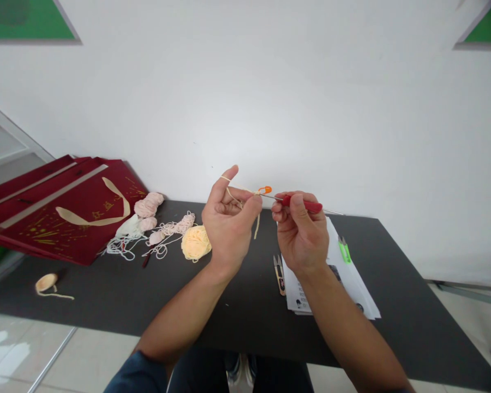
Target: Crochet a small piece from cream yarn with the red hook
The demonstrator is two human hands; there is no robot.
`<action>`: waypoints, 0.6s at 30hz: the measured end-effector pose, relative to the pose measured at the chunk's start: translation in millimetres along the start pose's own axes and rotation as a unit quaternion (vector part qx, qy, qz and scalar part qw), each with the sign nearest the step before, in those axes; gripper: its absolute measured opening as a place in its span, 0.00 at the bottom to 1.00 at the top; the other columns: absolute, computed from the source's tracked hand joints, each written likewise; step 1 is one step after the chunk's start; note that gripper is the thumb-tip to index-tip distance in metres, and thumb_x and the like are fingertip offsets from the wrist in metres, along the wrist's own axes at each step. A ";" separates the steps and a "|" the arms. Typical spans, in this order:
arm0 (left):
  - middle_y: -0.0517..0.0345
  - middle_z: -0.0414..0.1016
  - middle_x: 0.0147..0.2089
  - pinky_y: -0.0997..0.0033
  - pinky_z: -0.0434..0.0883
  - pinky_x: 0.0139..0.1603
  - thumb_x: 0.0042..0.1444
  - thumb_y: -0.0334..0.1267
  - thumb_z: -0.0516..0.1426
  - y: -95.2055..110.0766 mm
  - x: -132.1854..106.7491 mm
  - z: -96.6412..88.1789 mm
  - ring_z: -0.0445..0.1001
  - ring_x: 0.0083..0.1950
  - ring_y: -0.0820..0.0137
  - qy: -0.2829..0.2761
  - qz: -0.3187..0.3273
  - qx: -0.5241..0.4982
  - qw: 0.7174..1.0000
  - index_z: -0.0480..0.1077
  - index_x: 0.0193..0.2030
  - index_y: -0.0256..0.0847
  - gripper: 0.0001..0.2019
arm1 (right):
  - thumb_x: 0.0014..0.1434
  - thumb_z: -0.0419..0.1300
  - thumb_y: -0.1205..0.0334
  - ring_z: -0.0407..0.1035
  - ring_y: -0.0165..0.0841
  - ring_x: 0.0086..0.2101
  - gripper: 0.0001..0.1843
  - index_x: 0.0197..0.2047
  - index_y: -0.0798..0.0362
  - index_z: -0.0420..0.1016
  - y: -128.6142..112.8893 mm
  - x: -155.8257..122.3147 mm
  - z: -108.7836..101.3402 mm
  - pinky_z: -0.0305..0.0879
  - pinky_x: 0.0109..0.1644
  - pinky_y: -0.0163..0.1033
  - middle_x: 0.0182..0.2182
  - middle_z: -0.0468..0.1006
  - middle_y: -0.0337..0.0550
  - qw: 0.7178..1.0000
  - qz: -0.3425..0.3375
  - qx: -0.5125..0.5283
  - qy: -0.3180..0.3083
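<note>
My left hand (232, 218) pinches a small start of pale yellow crochet work (257, 193) between thumb and finger. Yarn runs from it over the raised index finger, and a short tail hangs below the thumb. An orange stitch marker (265, 190) is clipped at the work. My right hand (303, 232) grips the red handle of a crochet hook (309, 205). The hook's thin metal shaft points left and meets the work at my left fingertips. Whether its tip sits inside a loop is too small to tell. A yellow yarn ball (196, 243) rests just left of my left wrist.
Red gift bags (65, 213) lean at the table's left, beside pink yarn balls (148, 206) and tangled white yarn (125, 245). A small crocheted piece (47, 282) lies at far left. Thread snips (279, 275), printed sheets (358, 292) and green snips (344, 251) lie right.
</note>
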State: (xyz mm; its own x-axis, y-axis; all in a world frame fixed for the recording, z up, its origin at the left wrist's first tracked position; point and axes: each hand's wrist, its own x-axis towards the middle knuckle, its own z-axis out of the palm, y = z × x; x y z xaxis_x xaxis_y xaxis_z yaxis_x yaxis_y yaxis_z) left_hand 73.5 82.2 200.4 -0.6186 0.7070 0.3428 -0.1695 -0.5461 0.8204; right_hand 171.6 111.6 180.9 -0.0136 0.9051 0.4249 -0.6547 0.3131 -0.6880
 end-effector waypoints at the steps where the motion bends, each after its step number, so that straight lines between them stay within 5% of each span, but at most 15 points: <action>1: 0.66 0.76 0.30 0.76 0.69 0.33 0.50 0.30 0.68 0.3 0.4 -0.4 0.70 0.28 0.78 -0.004 -0.006 -0.010 1.000 0.75 0.60 0.46 0.28 | 0.63 0.70 0.55 0.79 0.24 0.29 0.06 0.37 0.48 0.82 0.3 0.2 0.0 0.78 0.31 0.28 0.36 0.87 0.36 1.000 0.000 -0.001 0.000; 10: 0.67 0.76 0.30 0.76 0.69 0.33 0.49 0.30 0.69 -0.9 1.1 -2.2 0.70 0.28 0.79 -0.003 0.009 0.003 1.000 0.75 0.61 0.45 0.30 | 0.62 0.70 0.57 0.78 0.24 0.31 0.05 0.38 0.48 0.82 -4.8 3.4 -4.3 0.77 0.32 0.29 0.36 0.86 0.37 1.000 -0.007 -0.012 -0.028; 18: 0.65 0.78 0.31 0.73 0.68 0.30 0.52 0.34 0.68 -6.0 -0.8 -0.6 0.70 0.27 0.76 0.012 0.034 0.068 0.997 0.73 0.64 0.49 0.30 | 0.66 0.66 0.58 0.79 0.30 0.28 0.05 0.42 0.47 0.84 -4.9 -12.6 2.9 0.78 0.30 0.37 0.33 0.86 0.39 0.973 -0.128 -0.190 0.021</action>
State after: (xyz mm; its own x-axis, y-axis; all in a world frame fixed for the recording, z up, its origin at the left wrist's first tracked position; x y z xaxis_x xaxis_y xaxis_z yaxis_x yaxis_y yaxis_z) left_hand 74.6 84.6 194.9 -0.6437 0.6585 0.3899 -0.0217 -0.5250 0.8508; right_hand 172.8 97.8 180.7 0.1508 0.7916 0.5922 -0.3064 0.6069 -0.7333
